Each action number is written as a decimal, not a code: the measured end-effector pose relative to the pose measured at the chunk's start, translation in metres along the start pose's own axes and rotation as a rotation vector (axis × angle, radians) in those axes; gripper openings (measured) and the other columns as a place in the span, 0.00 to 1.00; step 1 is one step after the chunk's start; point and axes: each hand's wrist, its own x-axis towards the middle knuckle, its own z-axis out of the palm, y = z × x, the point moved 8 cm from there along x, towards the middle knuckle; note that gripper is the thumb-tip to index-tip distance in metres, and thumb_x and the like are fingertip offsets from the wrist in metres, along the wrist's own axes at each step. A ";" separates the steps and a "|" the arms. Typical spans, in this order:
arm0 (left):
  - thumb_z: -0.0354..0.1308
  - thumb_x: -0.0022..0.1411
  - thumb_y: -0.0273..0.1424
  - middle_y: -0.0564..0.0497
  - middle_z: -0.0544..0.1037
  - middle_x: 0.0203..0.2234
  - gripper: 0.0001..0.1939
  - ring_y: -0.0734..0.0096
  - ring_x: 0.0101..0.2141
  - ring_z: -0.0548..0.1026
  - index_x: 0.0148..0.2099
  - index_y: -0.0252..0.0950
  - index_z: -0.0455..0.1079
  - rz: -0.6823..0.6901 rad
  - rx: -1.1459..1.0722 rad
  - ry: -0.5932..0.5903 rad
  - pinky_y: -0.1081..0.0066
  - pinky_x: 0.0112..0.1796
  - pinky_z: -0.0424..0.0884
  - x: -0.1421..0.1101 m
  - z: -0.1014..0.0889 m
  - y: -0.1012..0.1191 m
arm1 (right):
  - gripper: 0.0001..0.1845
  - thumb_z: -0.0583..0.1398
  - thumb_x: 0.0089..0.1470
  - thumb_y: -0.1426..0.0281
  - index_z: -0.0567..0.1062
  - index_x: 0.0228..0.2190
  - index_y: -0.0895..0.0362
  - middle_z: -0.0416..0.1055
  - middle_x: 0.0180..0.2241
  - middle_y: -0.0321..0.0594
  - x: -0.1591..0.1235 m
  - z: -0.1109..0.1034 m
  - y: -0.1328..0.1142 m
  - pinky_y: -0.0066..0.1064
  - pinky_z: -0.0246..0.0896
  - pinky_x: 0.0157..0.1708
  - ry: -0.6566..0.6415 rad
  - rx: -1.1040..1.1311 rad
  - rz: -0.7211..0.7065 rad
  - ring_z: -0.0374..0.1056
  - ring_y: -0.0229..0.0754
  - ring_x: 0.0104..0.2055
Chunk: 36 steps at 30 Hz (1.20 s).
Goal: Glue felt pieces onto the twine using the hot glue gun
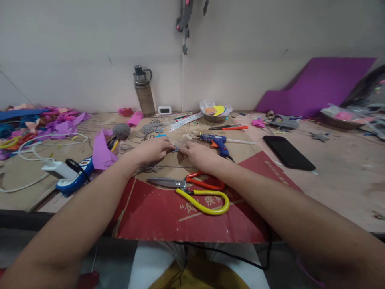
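A: On the cardboard sheet (168,162), mid-table, left hand (154,149) and right hand (199,154) both pinch one small grey piece (176,149), fingertips closed.

B: Glue gun (217,142) just right, scissors (192,188) nearer. Best to press evenly, fingertips clear of glue.

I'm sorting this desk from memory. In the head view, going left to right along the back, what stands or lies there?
Felt scraps → bottle → clock → bowl → purple sheet.
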 end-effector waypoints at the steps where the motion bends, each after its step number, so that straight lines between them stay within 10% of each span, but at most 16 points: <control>1: 0.48 0.54 0.22 0.47 0.77 0.43 0.23 0.65 0.43 0.74 0.50 0.37 0.73 -0.026 -0.034 0.026 0.67 0.46 0.67 0.000 0.000 -0.003 | 0.18 0.47 0.60 0.77 0.72 0.47 0.59 0.67 0.45 0.50 0.000 0.000 0.000 0.32 0.58 0.37 0.006 0.011 0.006 0.66 0.43 0.40; 10: 0.58 0.52 0.33 0.46 0.77 0.35 0.24 0.66 0.31 0.73 0.51 0.31 0.66 -0.279 -0.190 0.180 0.69 0.34 0.67 0.002 0.004 -0.027 | 0.19 0.48 0.60 0.74 0.71 0.49 0.56 0.68 0.44 0.48 -0.001 0.001 0.006 0.32 0.59 0.37 0.030 0.069 0.049 0.68 0.45 0.40; 19: 0.55 0.55 0.36 0.50 0.75 0.25 0.16 0.69 0.28 0.70 0.43 0.35 0.76 -0.175 -0.185 0.113 0.71 0.31 0.65 0.009 0.005 -0.018 | 0.16 0.49 0.60 0.73 0.72 0.45 0.60 0.69 0.43 0.49 -0.002 -0.004 0.013 0.33 0.59 0.42 0.090 0.159 0.148 0.67 0.45 0.44; 36: 0.57 0.47 0.28 0.48 0.76 0.35 0.24 0.70 0.30 0.73 0.49 0.33 0.63 -0.306 -0.313 0.231 0.70 0.34 0.69 0.006 0.009 -0.026 | 0.15 0.54 0.59 0.71 0.75 0.45 0.60 0.76 0.38 0.45 -0.003 -0.013 0.028 0.28 0.60 0.40 0.229 0.541 0.335 0.70 0.39 0.38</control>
